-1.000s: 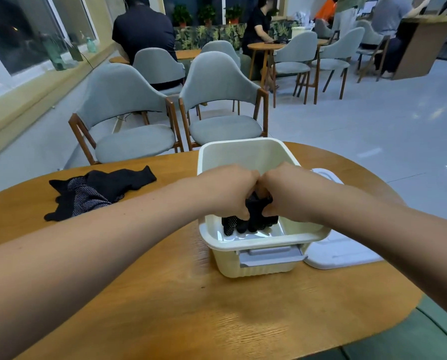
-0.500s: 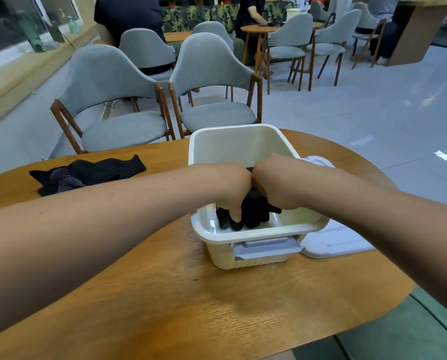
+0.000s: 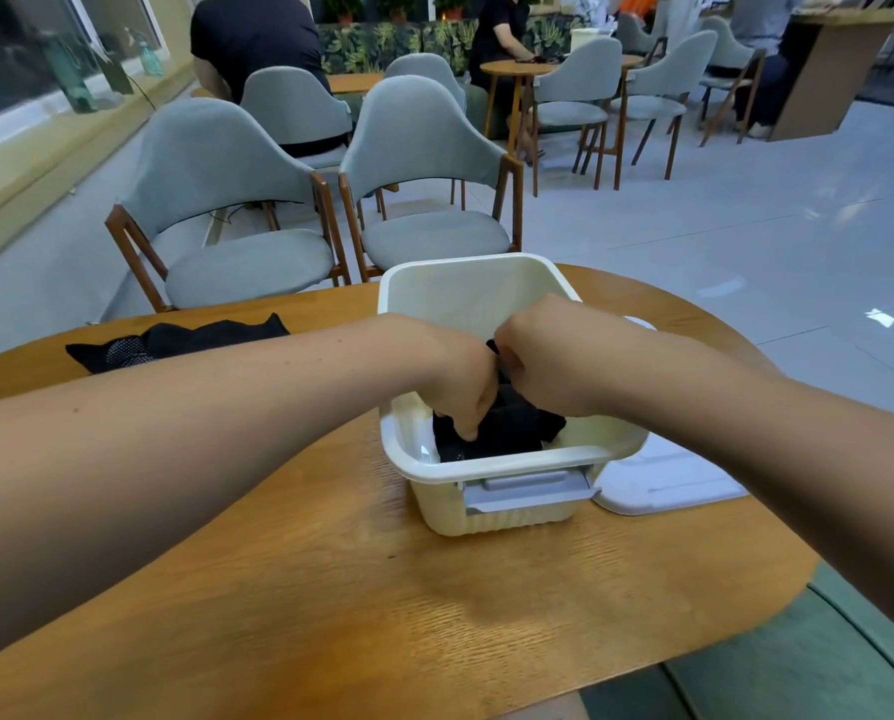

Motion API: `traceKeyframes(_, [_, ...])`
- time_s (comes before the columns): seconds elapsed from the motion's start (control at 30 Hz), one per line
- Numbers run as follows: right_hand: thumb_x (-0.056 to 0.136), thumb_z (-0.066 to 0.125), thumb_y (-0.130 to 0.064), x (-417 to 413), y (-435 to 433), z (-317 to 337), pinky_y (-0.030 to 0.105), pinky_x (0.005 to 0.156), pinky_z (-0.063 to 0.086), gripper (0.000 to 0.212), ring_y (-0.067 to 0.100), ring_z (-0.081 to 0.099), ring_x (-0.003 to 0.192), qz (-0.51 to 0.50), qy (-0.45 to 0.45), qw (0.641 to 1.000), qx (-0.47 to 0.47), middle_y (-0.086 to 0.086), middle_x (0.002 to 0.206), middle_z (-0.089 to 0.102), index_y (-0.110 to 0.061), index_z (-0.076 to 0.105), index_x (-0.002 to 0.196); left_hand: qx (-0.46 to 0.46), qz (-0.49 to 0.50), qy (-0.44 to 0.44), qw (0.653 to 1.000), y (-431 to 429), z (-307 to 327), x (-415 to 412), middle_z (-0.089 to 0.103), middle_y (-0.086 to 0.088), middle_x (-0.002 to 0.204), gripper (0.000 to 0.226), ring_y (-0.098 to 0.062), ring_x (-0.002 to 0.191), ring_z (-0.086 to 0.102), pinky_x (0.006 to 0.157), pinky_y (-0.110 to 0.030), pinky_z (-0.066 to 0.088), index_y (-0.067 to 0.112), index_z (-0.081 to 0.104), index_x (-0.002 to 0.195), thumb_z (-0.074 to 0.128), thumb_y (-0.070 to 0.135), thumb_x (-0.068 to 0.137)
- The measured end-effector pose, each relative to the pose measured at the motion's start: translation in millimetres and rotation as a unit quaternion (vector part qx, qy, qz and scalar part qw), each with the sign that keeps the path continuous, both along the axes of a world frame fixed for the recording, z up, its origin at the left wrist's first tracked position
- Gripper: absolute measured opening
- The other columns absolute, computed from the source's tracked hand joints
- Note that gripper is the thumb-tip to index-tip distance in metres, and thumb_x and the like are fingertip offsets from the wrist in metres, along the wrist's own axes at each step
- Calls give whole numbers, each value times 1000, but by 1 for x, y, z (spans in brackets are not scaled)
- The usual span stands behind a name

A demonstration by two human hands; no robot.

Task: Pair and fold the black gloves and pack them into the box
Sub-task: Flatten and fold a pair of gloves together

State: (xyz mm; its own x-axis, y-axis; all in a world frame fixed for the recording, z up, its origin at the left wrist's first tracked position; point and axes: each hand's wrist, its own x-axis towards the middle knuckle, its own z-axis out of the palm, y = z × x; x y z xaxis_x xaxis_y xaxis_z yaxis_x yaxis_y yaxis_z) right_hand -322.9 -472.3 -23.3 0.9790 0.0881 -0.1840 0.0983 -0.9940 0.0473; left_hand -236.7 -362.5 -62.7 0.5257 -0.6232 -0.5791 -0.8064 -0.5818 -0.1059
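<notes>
A cream plastic box (image 3: 460, 293) stands on the wooden table, a grey latch on its near side. Inside it lies a folded bundle of black gloves (image 3: 512, 433). My left hand (image 3: 460, 376) reaches down into the box, its curled fingers pressing into the bundle. My right hand (image 3: 543, 361) grips the top of the same bundle from the right, knuckles against my left hand. More black gloves (image 3: 175, 340), some with dotted palms, lie in a loose pile on the table's far left.
The box's white lid (image 3: 663, 475) lies flat on the table (image 3: 382, 589) just right of the box. Two grey chairs (image 3: 424, 163) stand beyond the far table edge. People sit at other tables in the background.
Both hands have sunk lower into the box with the glove bundle, which now rests near the box floor. The camera has tilted down a little.
</notes>
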Motion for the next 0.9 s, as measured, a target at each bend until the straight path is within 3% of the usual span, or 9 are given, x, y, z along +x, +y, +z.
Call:
traceKeyframes(0.1, [106, 55, -22, -10, -2, 11, 29, 54, 39, 17, 25, 60, 75, 7, -55, 998, 18, 6, 89, 64, -16, 70, 102, -31, 12, 10, 999, 7, 10, -3, 72, -1, 113, 29, -22, 104, 63, 85, -29, 43, 19, 76, 115, 67, 44, 103])
traceKeyframes(0.2, [102, 59, -26, -20, 1, 24, 28, 54, 42, 14, 24, 61, 75, 16, -111, 994, 15, 4, 85, 63, -19, 71, 100, -92, 20, -3, 996, 16, 21, -7, 64, 9, 93, 20, -11, 85, 57, 75, -26, 41, 27, 73, 107, 66, 45, 103])
traceKeyframes(0.33, [99, 61, -29, -27, 8, 38, 37, 65, 54, 16, 29, 65, 81, 38, -166, 984, 57, 6, 81, 67, -19, 71, 91, -194, 33, -42, 980, 41, 44, -12, 68, 7, 84, 14, -11, 80, 60, 68, -24, 44, 30, 72, 91, 67, 39, 101])
traceKeyframes(0.47, [97, 60, -37, -32, 27, 47, 38, 66, 55, 19, 26, 64, 79, 58, -187, 976, 98, 2, 79, 67, -23, 69, 88, -275, 56, -80, 956, 79, 63, -14, 60, 13, 75, 31, -7, 71, 56, 62, -24, 37, 39, 55, 74, 68, 37, 101])
traceKeyframes(0.63, [99, 59, -38, -29, 64, 48, 40, 68, 57, 19, 22, 63, 75, 99, -197, 966, 133, -2, 77, 66, -26, 66, 86, -363, 98, -107, 921, 138, 74, -15, 67, 14, 91, 9, -2, 88, 60, 70, -22, 41, 36, 70, 91, 71, 38, 100])
traceKeyframes(0.9, [101, 64, -37, -18, 142, 16, 32, 73, 56, 16, 20, 66, 88, 143, -177, 955, 190, -2, 93, 72, -24, 71, 105, -399, 212, -118, 884, 237, 49, -19, 72, 13, 93, 5, -2, 89, 63, 71, -24, 45, 35, 74, 97, 72, 39, 100])
